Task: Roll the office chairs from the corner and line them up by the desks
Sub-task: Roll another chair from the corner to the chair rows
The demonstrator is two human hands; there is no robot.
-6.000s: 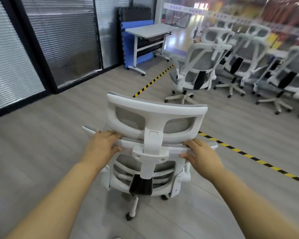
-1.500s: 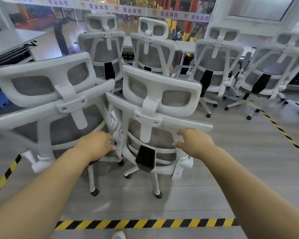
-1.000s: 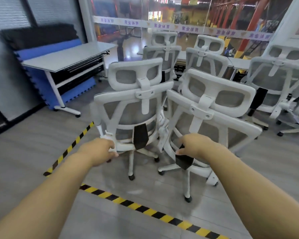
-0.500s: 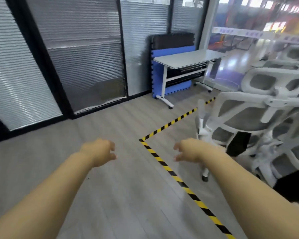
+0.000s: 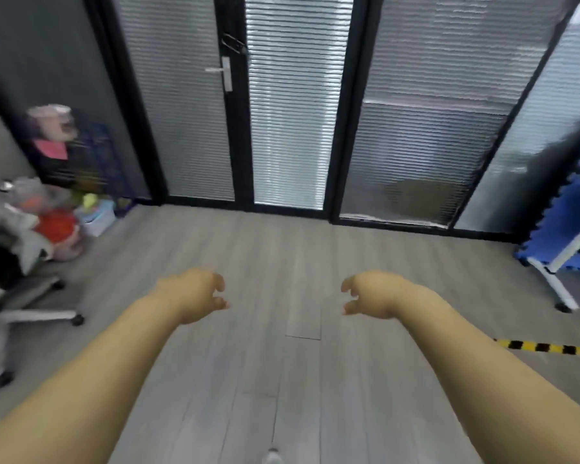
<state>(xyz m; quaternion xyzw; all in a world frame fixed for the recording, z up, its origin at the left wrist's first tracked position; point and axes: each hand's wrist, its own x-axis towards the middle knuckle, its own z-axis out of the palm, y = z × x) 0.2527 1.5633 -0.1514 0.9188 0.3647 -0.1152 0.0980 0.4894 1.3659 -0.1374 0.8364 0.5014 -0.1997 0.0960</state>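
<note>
My left hand [image 5: 195, 294] and my right hand [image 5: 372, 294] hang out in front of me over bare grey floor, fingers loosely curled, holding nothing. At the left edge an office chair [image 5: 10, 289] shows its wheeled star base and part of its seat, well left of my left hand. The row of white chairs is out of view. A white desk leg with castor [image 5: 554, 279] stands at the right edge.
Glass walls with blinds and a door with a handle [image 5: 226, 73] close off the far side. Bags and soft toys [image 5: 57, 226] are piled in the left corner. Blue foam mats [image 5: 570, 229] lean at the right. Yellow-black floor tape [image 5: 546, 348] runs at the right.
My view has swung left, away from the white chairs and the desk, toward the glass door and the left corner. Both hands let go of the chairs about a second ago and stay empty.
</note>
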